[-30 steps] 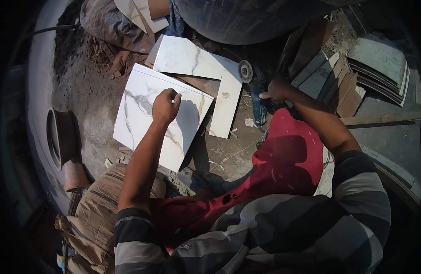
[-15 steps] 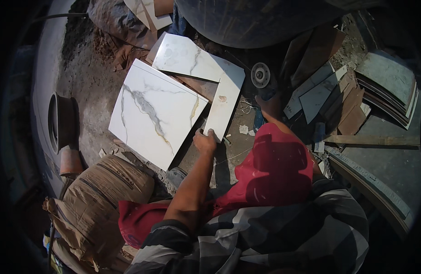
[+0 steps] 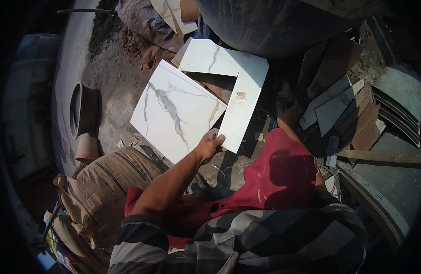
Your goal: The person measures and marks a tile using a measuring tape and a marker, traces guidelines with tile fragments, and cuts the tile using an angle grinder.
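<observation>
My left hand point(image 3: 209, 145) grips the near end of an L-shaped white marbled tile point(image 3: 231, 125), thumb on top. A notch is cut out of the tile, and a small brown mark shows on its surface. Beside it on the left lies a rectangular white tile point(image 3: 174, 109) with grey and gold veins. Farther right, my right hand point(image 3: 290, 114) is closed around an angle grinder point(image 3: 283, 91). The grinder sits in deep shadow, its disc barely visible, just off the L-shaped tile's right edge.
A large dark rounded container point(image 3: 251, 27) stands at the far side. Tile offcuts point(image 3: 331, 112) and stacked tiles point(image 3: 397, 98) lie right, near a wooden strip point(image 3: 379, 156). At left are a round basin point(image 3: 78, 109), a clay-coloured pot point(image 3: 87, 148) and a brown wrapped bundle point(image 3: 114, 182).
The view has shifted, moving the scene rightward. The L-shaped tile's near end has come slightly toward me in my left hand. The grinder's disc, lit and plain before, is now dark.
</observation>
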Motion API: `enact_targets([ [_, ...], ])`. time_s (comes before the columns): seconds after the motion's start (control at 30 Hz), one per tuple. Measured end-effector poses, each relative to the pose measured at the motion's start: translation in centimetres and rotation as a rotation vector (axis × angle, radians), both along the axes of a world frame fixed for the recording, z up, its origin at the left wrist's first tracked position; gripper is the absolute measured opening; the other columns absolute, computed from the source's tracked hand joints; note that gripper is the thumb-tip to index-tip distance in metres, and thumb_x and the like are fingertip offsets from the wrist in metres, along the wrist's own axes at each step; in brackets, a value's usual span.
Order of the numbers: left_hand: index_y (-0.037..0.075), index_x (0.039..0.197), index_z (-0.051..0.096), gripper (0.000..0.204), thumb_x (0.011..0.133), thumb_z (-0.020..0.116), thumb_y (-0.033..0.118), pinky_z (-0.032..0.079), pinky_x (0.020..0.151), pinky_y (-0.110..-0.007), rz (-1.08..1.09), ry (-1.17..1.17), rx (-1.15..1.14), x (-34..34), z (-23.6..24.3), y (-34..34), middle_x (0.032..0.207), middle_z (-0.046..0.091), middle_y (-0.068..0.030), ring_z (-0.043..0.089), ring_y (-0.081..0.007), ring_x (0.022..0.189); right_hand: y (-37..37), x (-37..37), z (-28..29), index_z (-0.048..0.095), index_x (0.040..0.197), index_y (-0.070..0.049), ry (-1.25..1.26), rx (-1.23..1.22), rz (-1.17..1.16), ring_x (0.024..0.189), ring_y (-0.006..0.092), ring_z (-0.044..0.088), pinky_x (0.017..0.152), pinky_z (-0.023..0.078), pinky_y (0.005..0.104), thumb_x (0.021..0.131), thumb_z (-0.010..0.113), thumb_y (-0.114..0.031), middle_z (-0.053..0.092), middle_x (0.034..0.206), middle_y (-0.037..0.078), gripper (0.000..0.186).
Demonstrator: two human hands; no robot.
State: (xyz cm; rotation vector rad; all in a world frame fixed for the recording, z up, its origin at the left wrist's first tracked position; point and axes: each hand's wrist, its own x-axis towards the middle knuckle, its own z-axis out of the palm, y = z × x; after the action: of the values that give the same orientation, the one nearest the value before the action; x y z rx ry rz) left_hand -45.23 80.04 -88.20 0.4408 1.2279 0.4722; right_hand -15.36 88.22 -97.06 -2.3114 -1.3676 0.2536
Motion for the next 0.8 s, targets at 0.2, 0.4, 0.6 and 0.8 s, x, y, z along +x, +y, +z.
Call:
enact_targets([
  [0.2,0.006,0.117,0.05,0.035,0.095,0.059,0.031,0.05,0.085,-0.033,-0.113,-0.088,-0.005,-3.4,2.5,0.8,0.107,0.062,-0.005,0.06,-0.0159,0.097,3.9,-2.3,6.4,0.048,0.128,0.005,1.508,-0.395,-0.053,0.111,0.0257,0.056,0.098,0.044,0.0395,0.088,0.065,-0.05,0.056,0.12,0.02,0.069],
  [0.4,0.007,0.104,0.052,0.033,0.092,0.065,0.034,0.048,0.074,-0.031,-0.215,0.028,0.005,-6.6,0.7,-1.3,0.089,0.059,-0.0028,0.056,-0.0144,0.08,7.1,-9.4,9.7,0.064,0.106,0.007,1.386,-0.404,0.514,0.083,0.0215,0.064,0.079,0.049,0.0353,0.086,0.063,-0.021,0.069,0.096,0.013,0.034],
  [0.6,0.007,0.095,0.054,0.024,0.09,0.069,0.025,0.043,0.075,-0.025,-0.413,-0.107,-0.095,-5.5,1.9,-1.9,0.087,0.059,0.0017,0.052,-0.008,0.08,1.1,-4.7,8.3,0.066,0.105,0.005,0.998,-0.434,0.999,0.091,0.0212,0.063,0.083,0.047,0.0333,0.082,0.068,-0.022,0.069,0.099,0.014,0.035],
  [0.8,0.006,0.084,0.048,0.025,0.084,0.073,0.008,0.043,0.067,-0.028,-0.449,0.216,0.367,-9.4,-6.3,-6.9,0.074,0.059,-0.0021,0.049,-0.0104,0.071,-4.6,0.8,14.9,0.064,0.107,0.003,1.121,-0.769,0.85,0.09,0.023,0.064,0.083,0.048,0.0328,0.081,0.071,-0.032,0.069,0.1,0.015,0.044],
])
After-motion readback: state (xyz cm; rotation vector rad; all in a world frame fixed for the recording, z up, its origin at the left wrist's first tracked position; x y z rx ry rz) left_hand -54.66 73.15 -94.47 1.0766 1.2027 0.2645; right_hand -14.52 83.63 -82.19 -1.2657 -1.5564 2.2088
